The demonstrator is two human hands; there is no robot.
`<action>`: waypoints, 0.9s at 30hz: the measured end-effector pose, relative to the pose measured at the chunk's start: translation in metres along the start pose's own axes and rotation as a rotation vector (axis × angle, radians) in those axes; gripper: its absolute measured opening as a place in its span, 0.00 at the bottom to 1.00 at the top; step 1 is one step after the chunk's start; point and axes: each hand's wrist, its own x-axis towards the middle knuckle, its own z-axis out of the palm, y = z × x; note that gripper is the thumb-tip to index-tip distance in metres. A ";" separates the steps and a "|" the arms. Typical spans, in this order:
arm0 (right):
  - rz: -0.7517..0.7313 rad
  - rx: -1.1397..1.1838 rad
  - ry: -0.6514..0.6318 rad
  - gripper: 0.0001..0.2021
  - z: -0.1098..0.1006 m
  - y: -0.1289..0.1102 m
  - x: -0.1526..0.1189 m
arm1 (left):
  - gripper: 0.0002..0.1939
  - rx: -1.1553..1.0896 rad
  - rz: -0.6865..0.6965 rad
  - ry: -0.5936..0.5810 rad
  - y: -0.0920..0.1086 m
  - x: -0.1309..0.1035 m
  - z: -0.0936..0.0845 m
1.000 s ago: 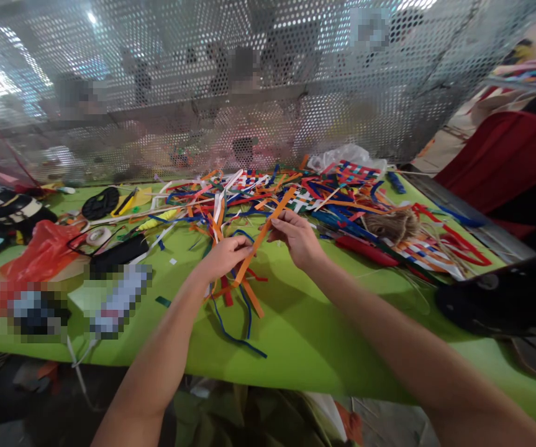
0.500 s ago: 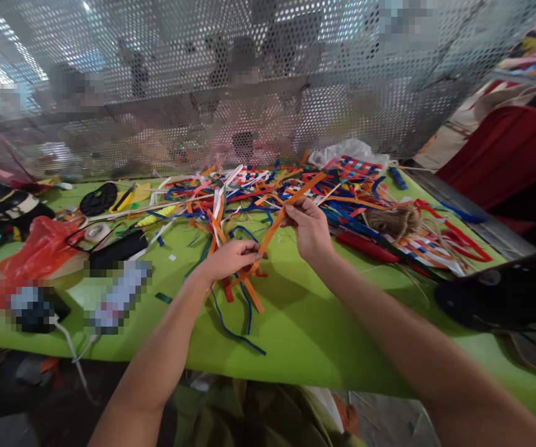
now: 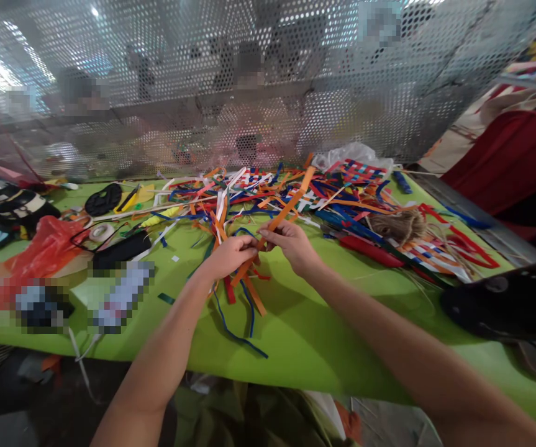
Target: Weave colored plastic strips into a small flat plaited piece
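An orange strip (image 3: 294, 200) slants up and away from my hands over the green table. My left hand (image 3: 231, 256) is closed on its lower part, beside a bunch of orange, red and blue strips that hangs toward the table's front. Close by on the right, my right hand (image 3: 290, 243) pinches the same strip between thumb and fingers. Two thin blue strips (image 3: 236, 335) curl on the table below my left hand. What the fingertips cover in the bunch is hidden.
Many coloured strips and woven pieces (image 3: 356, 169) lie along the back. At the left are an orange-red plastic bag (image 3: 46, 245), a tape roll (image 3: 101, 232) and a black case (image 3: 122, 249). A twine bundle (image 3: 400, 225) and a black object (image 3: 505, 298) are at the right.
My right hand has slid down the orange strip toward my left hand, so the two are now nearly together. More of the strip shows beyond my right hand.
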 end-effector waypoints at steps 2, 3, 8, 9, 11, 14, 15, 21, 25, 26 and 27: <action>0.000 -0.004 0.031 0.17 -0.001 0.000 0.001 | 0.08 -0.001 0.017 0.006 0.000 0.000 0.001; -0.001 -0.003 0.038 0.18 -0.002 0.000 0.002 | 0.09 0.006 0.027 0.021 0.000 0.000 0.002; -0.011 0.010 0.028 0.19 -0.003 -0.002 0.002 | 0.10 0.080 0.065 0.127 -0.002 0.003 0.006; -0.013 0.012 0.026 0.19 -0.003 -0.002 0.002 | 0.10 0.079 0.066 0.132 -0.002 0.004 0.006; -0.012 0.015 0.024 0.20 -0.004 -0.001 0.002 | 0.09 0.050 0.054 0.122 -0.002 0.005 0.006; -0.008 0.024 0.038 0.20 -0.007 0.000 0.004 | 0.10 0.028 0.063 0.102 -0.002 0.004 0.005; -0.007 0.029 0.047 0.20 -0.009 0.000 0.004 | 0.11 0.044 0.075 0.111 -0.002 0.004 0.004; -0.034 0.019 0.171 0.21 -0.020 -0.006 0.009 | 0.10 0.150 0.030 0.011 -0.004 0.000 -0.003; -0.002 -0.019 0.079 0.23 -0.016 -0.013 0.003 | 0.15 0.067 0.103 -0.040 -0.003 -0.001 -0.012; 0.007 -0.032 0.025 0.23 -0.012 -0.013 -0.001 | 0.17 0.046 0.140 0.023 -0.002 -0.001 -0.014; 0.016 -0.051 -0.035 0.23 -0.007 -0.013 -0.004 | 0.19 0.026 0.173 0.093 -0.001 -0.001 -0.015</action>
